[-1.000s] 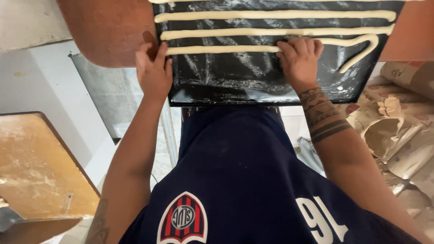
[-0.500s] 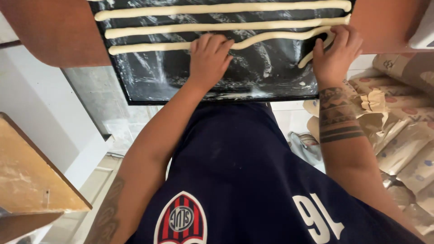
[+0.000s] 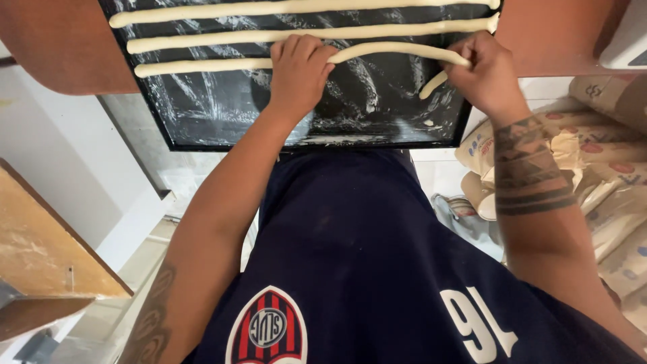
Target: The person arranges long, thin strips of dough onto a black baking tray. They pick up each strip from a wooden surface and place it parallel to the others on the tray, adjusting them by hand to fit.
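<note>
A black greased baking tray (image 3: 222, 138) lies in front of me with three long dough ropes across it. The nearest dough rope (image 3: 202, 66) runs left to right and curls back at its right end. My left hand (image 3: 298, 71) presses down on the middle of that rope, fingers curled over it. At the right side of the tray my right hand (image 3: 486, 74) pinches the rope's bent end (image 3: 433, 84). Two straight dough ropes (image 3: 269, 35) lie beyond, parallel.
The tray rests on a reddish-brown surface (image 3: 60, 47). A wooden board (image 3: 47, 249) sits low at the left. Several paper flour sacks (image 3: 606, 175) are piled on the floor at the right. My dark blue jersey (image 3: 364, 269) fills the lower middle.
My left hand slid from the rope's left part to its middle. My right hand moved right to the curled end. The view shifted right along the tray.
</note>
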